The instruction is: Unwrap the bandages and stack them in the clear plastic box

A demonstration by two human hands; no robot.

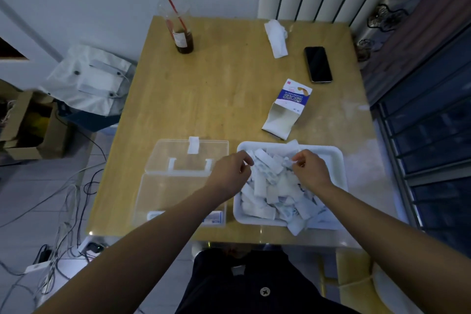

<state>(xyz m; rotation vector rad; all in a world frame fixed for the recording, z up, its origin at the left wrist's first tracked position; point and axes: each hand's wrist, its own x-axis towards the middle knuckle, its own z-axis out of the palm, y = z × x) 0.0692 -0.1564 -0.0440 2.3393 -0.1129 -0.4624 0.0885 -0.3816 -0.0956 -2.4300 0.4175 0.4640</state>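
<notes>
White tray (328, 152) at the tabletop's near right corner held loose bandages (270, 186); left hand (229, 173) and right hand (309, 170) each pinched one. The left forearm (178, 214) crossed the open clear plastic box (163, 194) beside it. Behind lay a carton (285, 109) and phone (318, 64).

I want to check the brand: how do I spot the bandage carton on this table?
On the wooden table, look right, between the white tray of wrapped bandages and the black phone. The carton lies flat with one end open; its blue printed band sets it apart from the plain white tissue farther back.
</notes>
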